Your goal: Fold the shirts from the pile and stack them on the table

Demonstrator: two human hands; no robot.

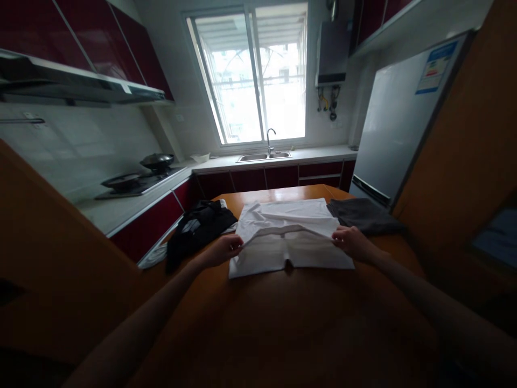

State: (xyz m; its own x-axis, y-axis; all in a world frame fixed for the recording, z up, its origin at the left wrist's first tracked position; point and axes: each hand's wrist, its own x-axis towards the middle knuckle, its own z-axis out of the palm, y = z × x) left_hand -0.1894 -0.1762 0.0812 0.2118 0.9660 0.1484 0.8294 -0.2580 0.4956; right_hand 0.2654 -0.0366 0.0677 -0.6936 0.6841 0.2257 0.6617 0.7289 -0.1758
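A white garment [288,215] lies across a grey-white folding board [262,253] on the wooden table, and its near edge is lifted into a shallow arch. My left hand [226,249] pinches the left side of that edge. The right side of the same edge is between the closed fingers of my right hand [350,241]. A small notch shows in the middle of the board's near edge.
Black clothes [200,226] are heaped on the left of the orange wooden table [283,194]. Dark grey folded cloth [365,215] rests at the right. Beyond are a counter with a sink [264,157], a stove with pans [157,160] and a fridge [399,118].
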